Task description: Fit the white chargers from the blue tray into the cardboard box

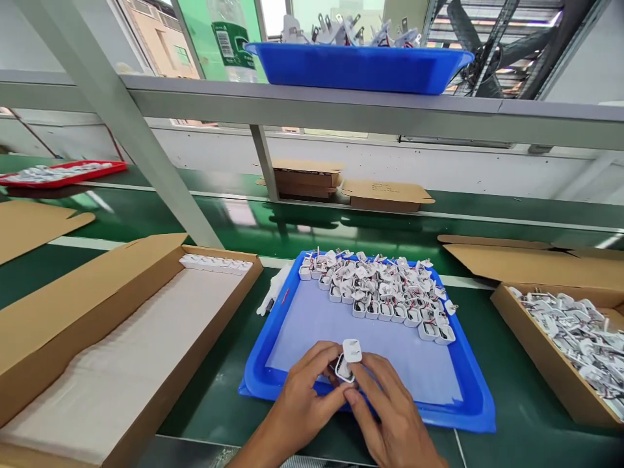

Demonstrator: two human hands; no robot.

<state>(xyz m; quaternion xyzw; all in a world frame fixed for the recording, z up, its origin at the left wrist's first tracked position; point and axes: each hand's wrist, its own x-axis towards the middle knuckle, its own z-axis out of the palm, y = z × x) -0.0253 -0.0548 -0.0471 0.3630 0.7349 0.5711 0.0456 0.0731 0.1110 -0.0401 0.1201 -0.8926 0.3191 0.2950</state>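
Note:
Over the front part of a blue tray (475, 390), both hands meet at a small white charger housing (344, 369) with an open end. My left hand (306, 396) is closed around the housing from the left. My right hand (387, 406) is closed with its fingertips on a white plug cover (351, 351) at the housing's upper edge, tilted away from the opening. Pins show faintly on the cover. Several similar white housings with covers and thin wires (385, 289) crowd the tray's far half, on a pale liner sheet.
At left lies an open cardboard box (229, 299) with a white liner and a row of white pieces. A box of white plug parts (570, 325) stands at right. A blue tray (361, 68) and a bottle (233, 45) sit on the overhead shelf; a red tray (97, 170) is far left.

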